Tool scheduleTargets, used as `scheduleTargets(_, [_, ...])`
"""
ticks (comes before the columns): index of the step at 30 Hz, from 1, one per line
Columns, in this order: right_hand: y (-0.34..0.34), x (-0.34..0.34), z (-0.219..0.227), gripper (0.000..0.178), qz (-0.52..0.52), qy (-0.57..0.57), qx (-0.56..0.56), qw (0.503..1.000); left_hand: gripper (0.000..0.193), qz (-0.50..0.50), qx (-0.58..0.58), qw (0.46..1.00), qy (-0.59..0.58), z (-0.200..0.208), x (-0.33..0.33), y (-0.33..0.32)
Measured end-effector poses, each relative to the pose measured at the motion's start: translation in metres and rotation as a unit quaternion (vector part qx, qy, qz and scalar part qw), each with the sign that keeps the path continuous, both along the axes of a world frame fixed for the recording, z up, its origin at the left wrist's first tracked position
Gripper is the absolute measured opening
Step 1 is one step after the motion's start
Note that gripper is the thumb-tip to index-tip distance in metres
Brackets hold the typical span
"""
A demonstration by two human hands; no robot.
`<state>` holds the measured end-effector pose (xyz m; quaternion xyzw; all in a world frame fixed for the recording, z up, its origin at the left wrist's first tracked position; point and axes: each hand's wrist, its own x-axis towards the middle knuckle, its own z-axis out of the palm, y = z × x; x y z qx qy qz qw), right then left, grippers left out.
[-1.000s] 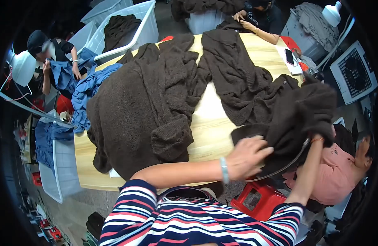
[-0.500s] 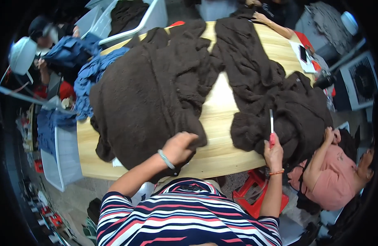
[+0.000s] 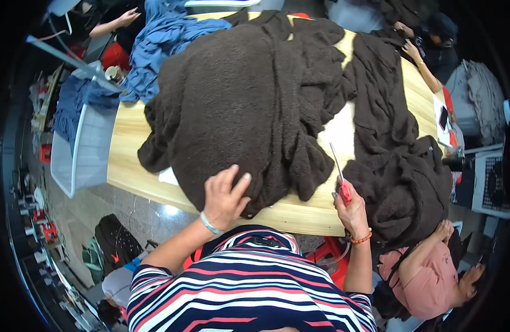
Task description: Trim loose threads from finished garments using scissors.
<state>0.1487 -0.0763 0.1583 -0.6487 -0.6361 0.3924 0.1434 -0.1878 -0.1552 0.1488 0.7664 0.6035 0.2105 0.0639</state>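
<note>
My left hand [image 3: 225, 198] lies with its fingers spread on the near edge of a dark brown fleece garment [image 3: 227, 110]. That garment covers much of the table in front of me and bunches into folds on its right side. In my right hand [image 3: 352, 213] is a pair of red-handled scissors [image 3: 344, 190], closed around the handle with the slim metal blades pointing up and away. The scissors are over the table between this garment and a second heap of brown fleece [image 3: 407, 188] on the right.
Blue garments [image 3: 161, 47] lie at the table's [image 3: 133, 166] far left, beside a white bin [image 3: 91, 135]. A person in pink [image 3: 426, 276] sits at the right; another's arms [image 3: 424, 63] are at the far right. A phone [image 3: 443, 117] rests near the right edge. A red stool [image 3: 335, 260] stands below.
My left hand has gone from curled fingers to spread ones and shifted left. My right hand with the scissors has moved slightly left. The view has turned, so the table appears shifted.
</note>
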Motion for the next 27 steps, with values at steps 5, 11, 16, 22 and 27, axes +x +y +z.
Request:
scheduleTargets(5, [0.012,-0.043,-0.015,0.042,0.088,0.014,0.058,0.994,0.064,-0.068,-0.084,0.991,-0.079,-0.031,-0.009,-0.041])
scheduleTargets(11, [0.051,-0.094,-0.080,0.075,0.010,-0.043,0.186,0.982,0.058,-0.111,-0.039,0.990,0.074,-0.120,0.044,-0.027])
scheduleTargets(16, [0.064,-0.065,-0.105,0.063,0.030,0.055,0.039,0.997,0.051,-0.082,-0.170,0.982,0.019,-0.112,0.047,-0.025])
scheduleTargets(22, [0.091,0.024,-0.056,0.036,-0.039,0.143,0.140,0.979,0.048,-0.004,-0.143,0.909,-0.391,0.014,0.002,-0.037])
scheduleTargets(27, [0.105,0.033,-0.015,0.039,-0.032,0.048,0.154,0.986,0.030,0.213,-0.038,0.735,-0.643,0.015,-0.045,-0.054])
